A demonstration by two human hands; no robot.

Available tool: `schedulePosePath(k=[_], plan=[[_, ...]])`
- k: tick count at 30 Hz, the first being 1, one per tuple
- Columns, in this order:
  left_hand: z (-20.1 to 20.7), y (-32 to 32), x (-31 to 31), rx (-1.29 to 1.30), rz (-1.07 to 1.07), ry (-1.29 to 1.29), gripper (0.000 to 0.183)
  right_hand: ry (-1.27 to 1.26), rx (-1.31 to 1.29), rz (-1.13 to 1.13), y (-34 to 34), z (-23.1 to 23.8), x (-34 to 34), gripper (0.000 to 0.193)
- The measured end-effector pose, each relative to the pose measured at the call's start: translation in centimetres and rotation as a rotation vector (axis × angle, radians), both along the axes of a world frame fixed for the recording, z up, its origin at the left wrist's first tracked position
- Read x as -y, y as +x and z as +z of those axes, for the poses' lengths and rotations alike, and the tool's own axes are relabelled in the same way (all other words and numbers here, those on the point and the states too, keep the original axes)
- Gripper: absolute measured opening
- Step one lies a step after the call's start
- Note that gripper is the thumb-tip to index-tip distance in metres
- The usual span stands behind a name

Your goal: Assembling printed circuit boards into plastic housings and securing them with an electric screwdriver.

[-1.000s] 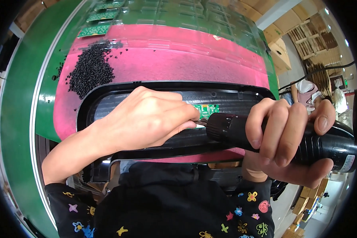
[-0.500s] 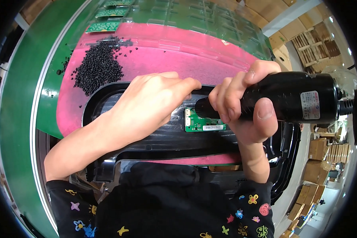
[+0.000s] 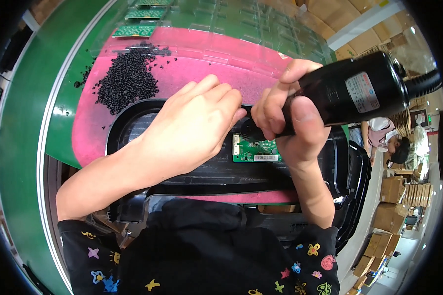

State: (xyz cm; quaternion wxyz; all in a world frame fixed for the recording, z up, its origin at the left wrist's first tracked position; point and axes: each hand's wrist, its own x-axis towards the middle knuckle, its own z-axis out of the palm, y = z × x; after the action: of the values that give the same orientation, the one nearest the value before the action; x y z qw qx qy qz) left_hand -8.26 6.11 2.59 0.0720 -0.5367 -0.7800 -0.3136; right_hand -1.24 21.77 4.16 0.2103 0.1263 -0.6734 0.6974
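- Upward and to your right, the back end of the power screwdriver [image 3: 349, 91] has swung since half a second ago, so its body now slants where it lay nearly level.
- Your right hand [image 3: 298, 125] keeps its fingers wrapped around the screwdriver, closed on the barrel with the thumb along the near side.
- Your left hand [image 3: 194, 123] has its fingers curled in, above the shell and just left of the screwdriver's nose; you can't tell from this view whether they pinch anything.
- Under that nose sits the green circuit board [image 3: 253, 150], lying in the black plastic shell [image 3: 206, 177], right of its middle; the screwdriver's tip is hidden, so contact can't be told.
- Beyond the shell, to your left, a pile of small black screws [image 3: 128, 81] lies on the pink mat [image 3: 206, 73], which covers part of the green worktop [image 3: 22, 147].
- Past the screws, more green boards [image 3: 134, 31] rest by the clear plastic tray [image 3: 216, 55].
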Motion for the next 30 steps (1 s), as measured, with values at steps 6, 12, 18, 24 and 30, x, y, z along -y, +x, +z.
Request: schedulePosePath(k=[6, 12, 18, 24, 30], plan=[[-0.4, -0.5, 0.4, 0.009, -0.146, -0.113, 0.016, -0.234, -0.285, 0.174, 1.6, 0.4, -1.0, 0.041], [-0.3, -0.5, 0.1, 0.115, -0.321, 0.027, 0.018, -0.188, -0.364, 0.161, 3.8, 2.8, -0.8, 0.043], [-0.5, -0.6, 0.0, 0.083, -0.390, -0.032, 0.022, -0.244, -0.332, 0.250, 3.6, 1.9, -1.4, 0.045], [-0.1, -0.7, 0.0, -0.068, -0.238, -0.132, 0.034, -0.234, 0.012, 0.146, 4.7, 1.3, -0.2, 0.049], [0.0, -0.7, -0.3, -0.034, -0.156, -0.055, 0.023, -0.149, 0.168, 0.100, 5.1, 1.8, 0.0, 0.050]])
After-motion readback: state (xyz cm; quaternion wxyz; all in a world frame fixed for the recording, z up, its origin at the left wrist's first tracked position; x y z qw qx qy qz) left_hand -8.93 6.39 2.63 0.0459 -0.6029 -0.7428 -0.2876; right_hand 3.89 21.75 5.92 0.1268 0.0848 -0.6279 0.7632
